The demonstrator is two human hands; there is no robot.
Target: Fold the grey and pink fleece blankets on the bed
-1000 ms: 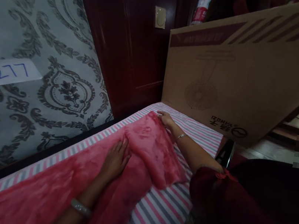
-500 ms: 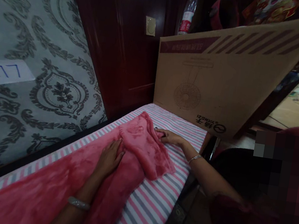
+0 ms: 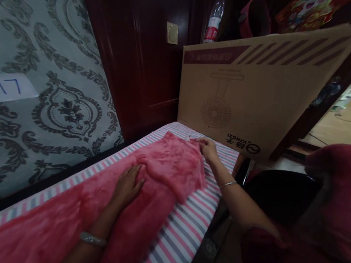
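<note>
**A:** Where's the pink fleece blanket (image 3: pixel 155 181)?

**B:** Spread along a bed with a pink, white and grey striped sheet (image 3: pixel 187 230). It runs lengthwise down the bed, from the near left corner of the view up toward the far end. The far part is folded back on itself, so a doubled flap lies across the top.

**A:** What's around it?

**B:** A large cardboard box (image 3: pixel 254 90) stands on edge at the far end of the bed, just beyond the fold, its print upside down. It blocks the view past the bed. Behind it a plastic bottle (image 3: pixel 214 16) with a red label stands on something dark, near a red round object I can't make out. Dark wood panelling (image 3: pixel 140 56) with a pale switch plate (image 3: pixel 172 33) sits left of the box. Along the left side there's grey patterned wallpaper (image 3: pixel 56 65) with a white label (image 3: pixel 0 88) handwritten "277". To the right, a doorway opens onto a lit floor.

**A:** And the hands?

**B:** The left hand (image 3: pixel 127 186) lies flat, palm down, fingers loosely together, pressing the blanket just below the folded flap. A pale bracelet (image 3: pixel 93 239) sits on that wrist. The right hand (image 3: pixel 207 148) reaches to the far corner of the flap, fingers curled on its edge; whether it pinches the cloth or just rests there, I can't tell. A thin bangle (image 3: pixel 228 184) circles that wrist.
</note>
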